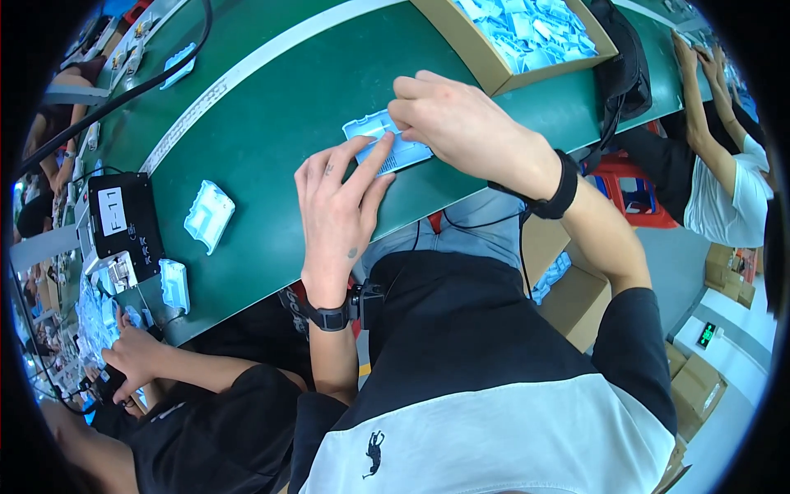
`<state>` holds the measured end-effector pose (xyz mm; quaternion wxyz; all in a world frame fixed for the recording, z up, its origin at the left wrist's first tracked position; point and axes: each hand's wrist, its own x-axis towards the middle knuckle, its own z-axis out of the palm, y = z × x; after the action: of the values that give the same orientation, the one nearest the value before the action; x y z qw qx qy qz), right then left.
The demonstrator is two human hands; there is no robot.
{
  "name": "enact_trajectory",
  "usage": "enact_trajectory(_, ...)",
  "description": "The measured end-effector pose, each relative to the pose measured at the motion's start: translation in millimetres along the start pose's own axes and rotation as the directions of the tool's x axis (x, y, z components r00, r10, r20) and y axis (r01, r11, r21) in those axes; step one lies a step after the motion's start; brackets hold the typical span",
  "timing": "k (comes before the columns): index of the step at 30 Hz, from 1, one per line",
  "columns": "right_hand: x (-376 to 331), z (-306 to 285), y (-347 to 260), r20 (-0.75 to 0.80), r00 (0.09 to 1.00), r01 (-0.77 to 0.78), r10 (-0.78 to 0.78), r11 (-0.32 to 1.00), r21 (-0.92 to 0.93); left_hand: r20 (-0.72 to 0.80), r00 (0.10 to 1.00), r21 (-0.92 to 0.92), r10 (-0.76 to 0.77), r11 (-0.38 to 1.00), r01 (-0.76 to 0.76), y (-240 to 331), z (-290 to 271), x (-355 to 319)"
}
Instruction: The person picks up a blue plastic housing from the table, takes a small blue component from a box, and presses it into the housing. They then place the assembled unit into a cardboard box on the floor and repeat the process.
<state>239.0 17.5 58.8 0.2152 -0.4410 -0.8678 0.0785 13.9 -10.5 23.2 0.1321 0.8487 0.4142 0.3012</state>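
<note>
A light-blue plastic shell (372, 125), shaped like a shallow tray, lies on the green tabletop (271, 123) near its front edge. My left hand (337, 198) holds it at the left and near side, with the index finger on the shell and the thumb along the near edge. Over the shell's right end, my right hand (461, 119) is closed, its fingertips bent down onto the shell. Whatever those fingers may pinch is hidden behind the hand.
Beyond my right hand stands a cardboard box (555, 74) full of small blue pieces, beside a black bag (623, 78). Another blue shell (210, 216) lies to the left, near a black machine (127, 218). A co-worker's hand (136, 354) is at lower left.
</note>
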Motion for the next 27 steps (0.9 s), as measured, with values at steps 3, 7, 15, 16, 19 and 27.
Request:
enact_trajectory(3, 5.3, 2.4, -2.2, 0.049, 0.999, 0.006, -0.003, 0.998, -0.057, -0.02, 0.999, 0.082, 0.028, 0.996, -0.026, -2.3, -1.3, -3.2)
enact_trajectory(7, 7.1, 5.1, -4.5, 0.064, 0.998, 0.023, -0.016, 0.992, -0.123, 0.026, 0.999, 0.125, 0.02, 0.992, -0.023, 4.4, -10.6, 1.5)
enact_trajectory(15, -47.0, -11.6, -14.5, -0.224, 0.966, -0.183, 0.132, 0.957, -0.225, 0.017, 0.999, -0.063, 0.046, 0.997, -0.045, 32.4, -14.1, 3.1)
enact_trajectory(16, -69.5, -23.5, -23.0, -0.339, 0.921, -0.244, 0.192, 0.962, -0.119, -0.039, 0.998, 0.039, 0.057, 0.998, -0.056, 27.4, -26.7, -2.8)
enact_trajectory(19, -159.1, -60.3, -35.5, -0.409, 0.796, -0.435, 0.446, 0.892, 0.125, -0.307, 0.93, 0.14, -0.204, 0.956, 0.256, 2.1, -80.5, -43.8)
enact_trajectory(27, -358.0, -53.1, -78.8, -0.569, 0.169, -0.982, 0.805, 0.085, -0.172, -0.248, 0.922, 0.346, -0.296, 0.862, 0.37, -82.1, -67.6, -59.5)
